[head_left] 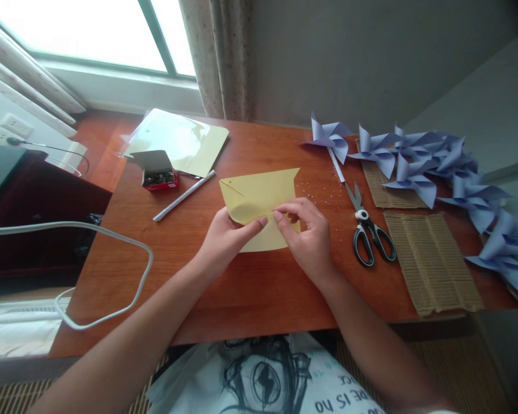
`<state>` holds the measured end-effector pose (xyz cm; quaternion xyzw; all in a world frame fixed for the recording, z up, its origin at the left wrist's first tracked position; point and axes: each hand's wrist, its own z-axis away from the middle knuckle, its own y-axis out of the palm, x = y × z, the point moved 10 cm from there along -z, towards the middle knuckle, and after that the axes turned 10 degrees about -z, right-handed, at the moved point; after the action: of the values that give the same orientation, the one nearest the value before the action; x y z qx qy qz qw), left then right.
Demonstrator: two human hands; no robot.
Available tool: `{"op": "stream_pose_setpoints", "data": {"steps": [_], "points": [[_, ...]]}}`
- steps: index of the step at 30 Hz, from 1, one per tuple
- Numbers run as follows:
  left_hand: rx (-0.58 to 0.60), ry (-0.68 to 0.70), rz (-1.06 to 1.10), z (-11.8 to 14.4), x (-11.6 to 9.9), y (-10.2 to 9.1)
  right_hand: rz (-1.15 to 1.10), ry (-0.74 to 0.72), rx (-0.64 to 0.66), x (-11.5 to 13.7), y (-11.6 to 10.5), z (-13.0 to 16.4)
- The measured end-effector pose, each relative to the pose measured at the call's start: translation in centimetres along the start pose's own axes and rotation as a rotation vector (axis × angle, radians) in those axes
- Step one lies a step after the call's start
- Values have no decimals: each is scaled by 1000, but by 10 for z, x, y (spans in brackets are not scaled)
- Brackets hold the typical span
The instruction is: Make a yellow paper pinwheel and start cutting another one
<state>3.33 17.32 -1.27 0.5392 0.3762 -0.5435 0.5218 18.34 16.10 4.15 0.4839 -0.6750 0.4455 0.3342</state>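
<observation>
A yellow paper square [259, 198] with cut corners lies in the middle of the wooden table [250, 293]. My left hand [224, 238] pinches a corner of it that is folded over toward the centre. My right hand [306, 233] grips the same sheet from the right, fingertips meeting the left thumb at the paper's middle. Both hands rest low on the sheet, close together.
Black-handled scissors [369, 233] lie right of my hands, with small pins [323, 192] scattered beside them. Corrugated cardboard pieces [431, 259] and several purple paper pinwheels [435, 167] fill the right side. A white stick [183, 195], a red box [157, 172] and a yellow paper pack [181, 141] sit at left.
</observation>
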Motion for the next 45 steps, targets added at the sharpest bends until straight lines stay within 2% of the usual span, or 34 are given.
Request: {"op": "stream_pose_setpoints", "data": {"steps": [11,17,26,29,36,40,45], "points": [[-13,-48,28,0,6,0,-1,16,46,-2,3,-1],[21,-69,40,2,9,1,-3,13,47,-1,3,-2],[-22,-32,-18,1,4,-3,9,-23,57,1,5,-1],[-74,-53,-11,1,6,-9,-30,-28,124,2,5,-4],[-123,-137,96,1,11,-17,-64,-124,402,7,2,-8],[-113,-161,167,0,10,-17,-90,-135,488,5,6,-5],[-97,-158,158,0,10,-17,-132,-116,559,7,12,-2]]}}
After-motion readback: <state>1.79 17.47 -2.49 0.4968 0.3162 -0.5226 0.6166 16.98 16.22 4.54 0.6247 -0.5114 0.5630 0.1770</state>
